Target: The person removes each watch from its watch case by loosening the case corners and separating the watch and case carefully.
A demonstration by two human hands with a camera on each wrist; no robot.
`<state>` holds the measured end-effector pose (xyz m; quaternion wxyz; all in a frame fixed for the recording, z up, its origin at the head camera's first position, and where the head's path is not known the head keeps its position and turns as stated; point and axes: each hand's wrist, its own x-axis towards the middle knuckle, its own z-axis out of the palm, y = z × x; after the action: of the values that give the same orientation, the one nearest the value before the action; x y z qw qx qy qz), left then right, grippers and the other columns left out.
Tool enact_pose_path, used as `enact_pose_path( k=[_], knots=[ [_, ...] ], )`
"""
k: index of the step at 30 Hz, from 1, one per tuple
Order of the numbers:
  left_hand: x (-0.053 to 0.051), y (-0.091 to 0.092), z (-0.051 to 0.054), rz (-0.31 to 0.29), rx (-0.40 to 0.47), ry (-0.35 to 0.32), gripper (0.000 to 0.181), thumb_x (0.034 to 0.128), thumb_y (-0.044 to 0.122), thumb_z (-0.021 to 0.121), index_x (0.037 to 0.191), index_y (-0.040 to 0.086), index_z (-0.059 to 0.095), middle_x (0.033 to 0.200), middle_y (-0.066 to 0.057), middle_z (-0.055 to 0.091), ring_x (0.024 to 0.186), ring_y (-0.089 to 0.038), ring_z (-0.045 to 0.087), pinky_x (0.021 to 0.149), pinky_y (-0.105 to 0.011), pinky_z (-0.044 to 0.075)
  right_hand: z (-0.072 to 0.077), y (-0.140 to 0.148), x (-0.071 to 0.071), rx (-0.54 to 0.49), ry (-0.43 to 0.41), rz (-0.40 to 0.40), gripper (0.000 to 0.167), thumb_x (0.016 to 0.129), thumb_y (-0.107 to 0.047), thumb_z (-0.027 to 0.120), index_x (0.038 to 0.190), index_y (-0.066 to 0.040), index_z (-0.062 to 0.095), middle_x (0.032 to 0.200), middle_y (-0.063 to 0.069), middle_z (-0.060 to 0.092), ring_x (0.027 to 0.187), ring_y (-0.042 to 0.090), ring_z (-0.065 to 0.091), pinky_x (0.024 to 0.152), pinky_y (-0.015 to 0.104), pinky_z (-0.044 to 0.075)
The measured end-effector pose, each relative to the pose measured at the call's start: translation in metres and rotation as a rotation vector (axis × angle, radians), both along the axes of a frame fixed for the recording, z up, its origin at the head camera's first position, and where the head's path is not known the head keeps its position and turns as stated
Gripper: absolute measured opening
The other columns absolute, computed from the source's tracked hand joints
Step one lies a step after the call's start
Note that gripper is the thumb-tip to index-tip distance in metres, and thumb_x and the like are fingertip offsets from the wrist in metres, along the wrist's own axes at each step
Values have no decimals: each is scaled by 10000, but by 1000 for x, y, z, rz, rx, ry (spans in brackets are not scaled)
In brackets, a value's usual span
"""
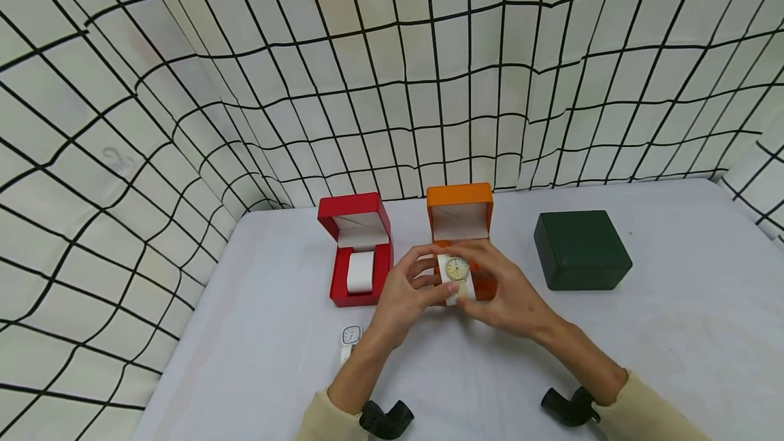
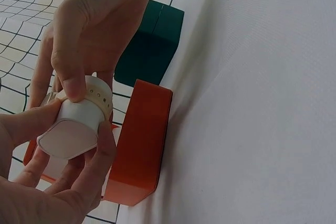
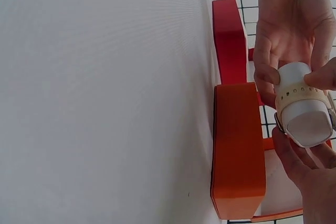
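Both hands hold a white watch cushion (image 2: 71,139) over the opened orange watch box (image 1: 459,196). A round-faced watch (image 1: 457,268) with a cream strap (image 3: 300,94) is wrapped around that cushion, its dial facing up in the head view. My left hand (image 1: 401,295) grips the cushion from the left, thumb near the strap. From the right, my right hand (image 1: 514,295) pinches it with thumb and fingers. The lower part of the orange box is mostly hidden behind the hands.
Left of the orange box stands an opened red watch box (image 1: 352,206) with a white cushion (image 1: 360,272) inside. A white watch with a squarish face (image 1: 351,335) lies by the left forearm. To the right sits a closed green box (image 1: 582,250). Black-gridded white netting (image 1: 404,107) rises behind.
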<state>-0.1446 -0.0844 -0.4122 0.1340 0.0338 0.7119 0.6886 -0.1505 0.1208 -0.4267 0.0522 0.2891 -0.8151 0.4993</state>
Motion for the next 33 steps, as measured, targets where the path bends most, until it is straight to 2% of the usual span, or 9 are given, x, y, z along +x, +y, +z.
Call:
enact_pose_path(
  k=[10,25,30,33],
  knots=[
    [0,-1,-2,-28,26,-18,554,911,110,784,1416,159,560,1403,-154,647,1097,-219,690,839,-379,656,0,0,3,6,-27,2,843,785,14,821,1532,-234,521,1491,6,528,1369,262,524,1145,614,464],
    [-4,-5,-4,-71,15,-19,539,910,116,784,1412,165,595,1425,-162,623,1124,-239,688,852,-358,650,1,1,5,23,-49,1,845,785,8,812,1548,-197,511,1546,30,513,1372,255,523,1100,549,517],
    [-3,-2,-4,-66,37,-19,541,922,104,762,1429,158,582,1429,-156,610,1109,-214,686,847,-344,649,-1,3,5,28,-33,-8,832,802,-14,819,1555,-151,493,1563,35,501,1383,263,523,1120,573,499],
    [-2,-1,-3,-55,37,-16,543,928,105,747,1440,160,574,1445,-151,594,1123,-210,680,866,-347,646,-2,5,4,23,-33,-3,830,822,-58,840,1560,-178,481,1573,32,499,1401,281,512,1133,615,476]
  ],
)
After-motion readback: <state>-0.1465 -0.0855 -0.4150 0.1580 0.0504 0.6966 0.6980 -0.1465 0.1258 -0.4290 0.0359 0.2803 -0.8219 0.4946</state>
